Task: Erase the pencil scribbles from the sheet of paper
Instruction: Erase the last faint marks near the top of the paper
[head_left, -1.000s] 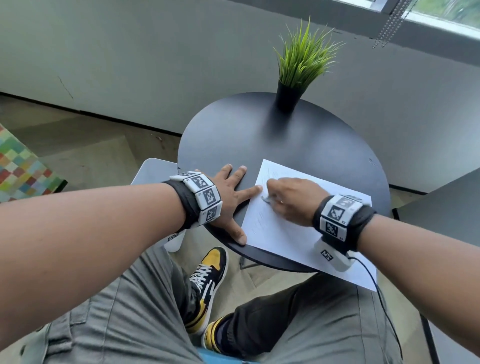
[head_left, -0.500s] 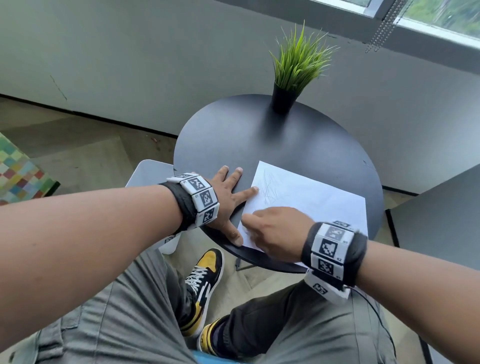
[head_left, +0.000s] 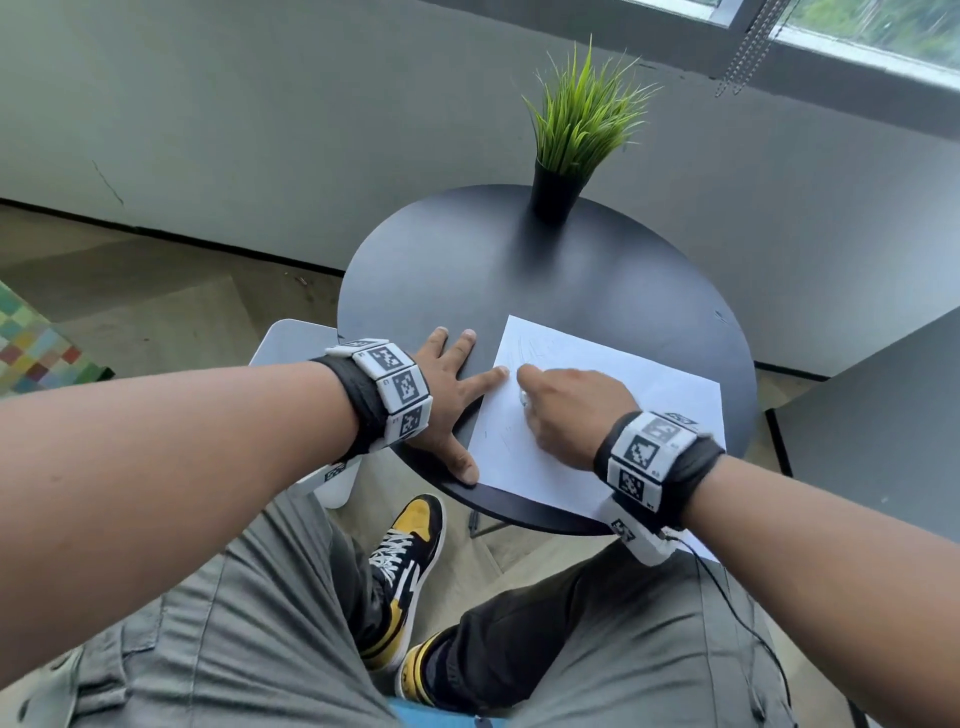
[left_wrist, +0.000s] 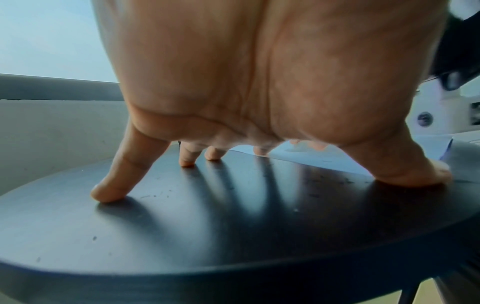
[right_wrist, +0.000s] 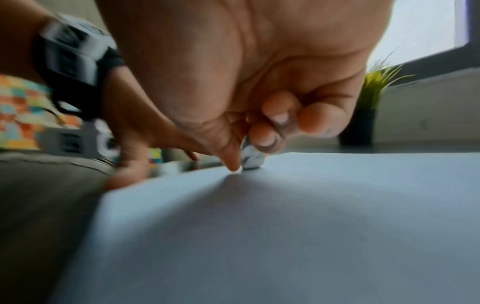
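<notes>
A white sheet of paper (head_left: 649, 405) lies on the near right part of a round black table (head_left: 467, 270), its near corner hanging over the rim. Faint pencil scribbles (head_left: 530, 356) show near its far left corner. My right hand (head_left: 566, 410) pinches a small white eraser (right_wrist: 250, 159) and presses it onto the paper (right_wrist: 285, 216) just below the scribbles. My left hand (head_left: 452, 395) lies spread flat on the table, index fingertip on the sheet's left edge and thumb at the near rim. In the left wrist view its fingers (left_wrist: 114, 181) press the tabletop (left_wrist: 233, 226).
A potted grass plant (head_left: 571, 150) in a black pot stands at the table's far edge. A white stool (head_left: 291, 348) sits to the left below the table, a second dark tabletop (head_left: 883, 415) to the right. My legs and a yellow-black shoe (head_left: 405, 561) are beneath.
My right hand slid down toward the sheet's near left corner, then back up to just below the scribbles. The left hand stayed pressed on the table and paper edge.
</notes>
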